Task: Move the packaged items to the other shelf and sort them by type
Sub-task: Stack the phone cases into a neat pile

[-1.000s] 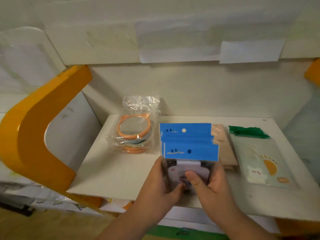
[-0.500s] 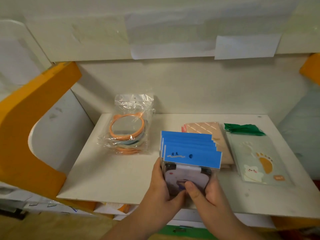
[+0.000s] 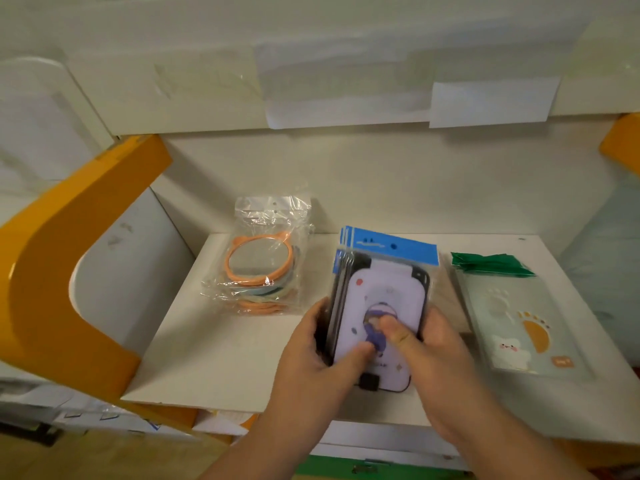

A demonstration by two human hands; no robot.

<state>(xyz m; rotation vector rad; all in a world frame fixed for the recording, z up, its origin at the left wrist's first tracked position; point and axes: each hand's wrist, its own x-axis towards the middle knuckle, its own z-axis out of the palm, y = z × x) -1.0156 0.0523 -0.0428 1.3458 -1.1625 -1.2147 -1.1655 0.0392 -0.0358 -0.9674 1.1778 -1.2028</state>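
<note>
On the white shelf board [image 3: 207, 358], the clear bags of round orange-rimmed mirrors [image 3: 258, 265] sit on the left and the pale paw-print packs with green tops [image 3: 512, 317] on the right, so I think most sorting is done. Between them, the stack of blue-topped packs with purple cards [image 3: 382, 306] is still being set down. The left hand [image 3: 311, 351] and right hand [image 3: 440, 348] grip its near end, fingers curled round the sides, thumbs on top; its long side runs near to far, blue tops pointing far.

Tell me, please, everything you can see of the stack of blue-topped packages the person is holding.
The stack of blue-topped packages holds several clear plastic sleeves, each with a blue card header carrying a hang hole. The top one shows a pale lilac rounded case with dark edging and a cartoon figure. It lies nearly flat on the white shelf, between the mirror bag and the green-topped packs. The left hand grips its left edge; the right hand grips its right, thumbs on top.
</note>
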